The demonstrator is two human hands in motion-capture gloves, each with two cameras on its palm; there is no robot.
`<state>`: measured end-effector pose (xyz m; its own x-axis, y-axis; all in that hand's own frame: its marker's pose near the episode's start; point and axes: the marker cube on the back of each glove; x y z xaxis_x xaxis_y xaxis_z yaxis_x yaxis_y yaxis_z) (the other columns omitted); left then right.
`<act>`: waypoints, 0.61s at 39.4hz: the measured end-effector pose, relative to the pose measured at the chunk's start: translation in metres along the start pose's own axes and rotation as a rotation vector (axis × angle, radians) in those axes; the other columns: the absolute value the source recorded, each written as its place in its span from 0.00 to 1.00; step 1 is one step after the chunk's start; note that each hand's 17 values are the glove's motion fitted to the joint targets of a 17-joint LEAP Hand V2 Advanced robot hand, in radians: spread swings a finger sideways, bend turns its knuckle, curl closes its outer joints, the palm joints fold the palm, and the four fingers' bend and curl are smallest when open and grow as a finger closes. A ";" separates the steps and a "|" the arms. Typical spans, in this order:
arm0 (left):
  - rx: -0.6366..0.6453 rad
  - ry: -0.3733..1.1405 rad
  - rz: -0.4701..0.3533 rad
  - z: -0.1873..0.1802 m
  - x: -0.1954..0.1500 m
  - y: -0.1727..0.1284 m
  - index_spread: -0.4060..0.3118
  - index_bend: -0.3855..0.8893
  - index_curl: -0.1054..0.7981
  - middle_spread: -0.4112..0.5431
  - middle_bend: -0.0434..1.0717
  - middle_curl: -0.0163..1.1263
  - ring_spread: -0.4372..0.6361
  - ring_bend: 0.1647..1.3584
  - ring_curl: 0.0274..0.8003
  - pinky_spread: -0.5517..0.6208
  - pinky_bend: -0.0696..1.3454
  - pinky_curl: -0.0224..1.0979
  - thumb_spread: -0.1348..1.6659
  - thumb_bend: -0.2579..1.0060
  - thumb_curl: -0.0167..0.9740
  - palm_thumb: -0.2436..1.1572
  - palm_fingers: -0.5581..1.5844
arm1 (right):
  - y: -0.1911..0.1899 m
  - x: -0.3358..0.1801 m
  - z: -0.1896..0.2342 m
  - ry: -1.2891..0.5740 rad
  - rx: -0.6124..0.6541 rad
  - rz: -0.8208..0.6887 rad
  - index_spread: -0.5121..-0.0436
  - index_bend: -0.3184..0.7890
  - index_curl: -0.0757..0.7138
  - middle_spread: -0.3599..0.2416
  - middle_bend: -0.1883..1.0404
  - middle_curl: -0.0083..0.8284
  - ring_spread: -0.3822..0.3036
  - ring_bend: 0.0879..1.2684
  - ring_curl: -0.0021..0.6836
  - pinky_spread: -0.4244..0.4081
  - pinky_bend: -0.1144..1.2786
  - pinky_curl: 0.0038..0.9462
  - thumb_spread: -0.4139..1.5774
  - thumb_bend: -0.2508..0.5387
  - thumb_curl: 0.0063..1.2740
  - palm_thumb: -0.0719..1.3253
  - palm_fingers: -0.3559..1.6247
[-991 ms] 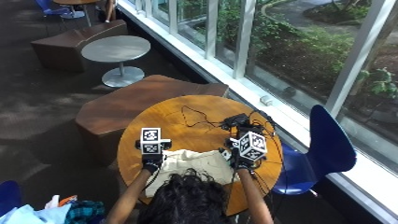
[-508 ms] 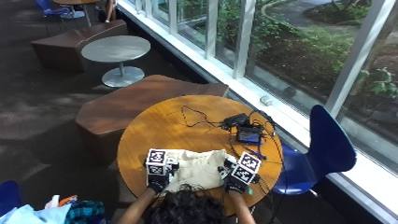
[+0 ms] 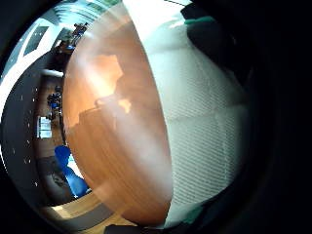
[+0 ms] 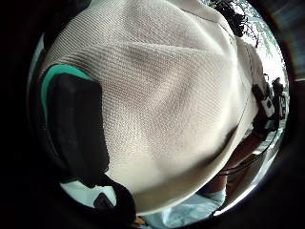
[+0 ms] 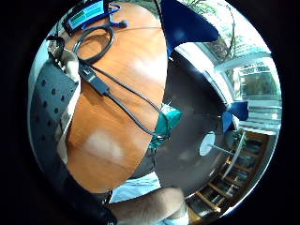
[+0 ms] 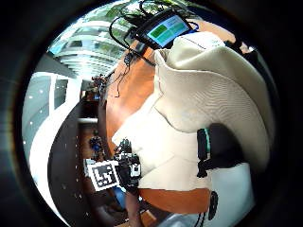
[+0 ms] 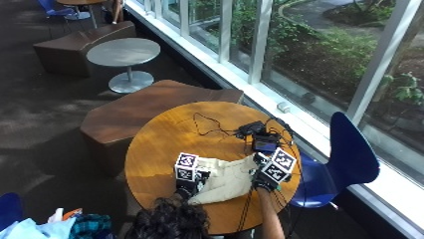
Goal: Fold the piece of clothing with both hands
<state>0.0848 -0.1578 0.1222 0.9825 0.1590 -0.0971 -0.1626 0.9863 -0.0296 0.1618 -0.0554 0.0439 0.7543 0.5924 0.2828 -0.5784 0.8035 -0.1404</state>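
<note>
A cream knit garment (image 7: 228,181) lies bunched on the near part of a round wooden desk (image 7: 159,144), between a person's two gloved hands. The left hand (image 7: 189,181) sits at the garment's left edge, and the left thumb-side palm view shows a black-gloved thumb (image 4: 78,129) curled against the ribbed cloth (image 4: 167,95), so this grip is pinching the garment. The right hand (image 7: 265,177) sits at the garment's right edge; in the right thumb-side palm view a gloved finger (image 6: 222,149) presses into a raised fold of the cloth (image 6: 208,90), this grip likewise grasping the garment. That same view catches the left hand (image 6: 125,168) at the cloth's far edge, near the desk's rim.

Beyond the garment, toward the windows, a small device with a lit screen (image 7: 265,145) rests on the desk among a tangle of black cables (image 7: 212,127). A cable (image 5: 112,93) also runs across bare wood beside the right hand. A blue chair (image 7: 348,154) stands at the desk's right, and a brown bench (image 7: 152,107) curves behind it, with a small grey round table (image 7: 124,52) farther back.
</note>
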 end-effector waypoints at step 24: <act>0.319 0.300 -0.291 -0.104 -0.147 0.091 0.41 0.40 0.48 0.35 0.24 0.37 0.51 0.29 0.40 0.72 0.30 0.38 0.93 0.27 0.23 0.35 0.48 | 0.128 -0.254 0.057 0.232 0.428 -0.577 0.36 0.40 0.38 0.16 0.49 0.58 0.20 0.64 0.76 0.14 0.58 0.51 0.54 0.28 0.44 0.69 0.79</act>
<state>-0.0839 -0.0961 0.0306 0.9060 -0.0973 -0.4120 0.1951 0.9597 0.2023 -0.1218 -0.1064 0.0082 0.9928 0.1194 -0.0138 -0.1062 0.9255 0.3635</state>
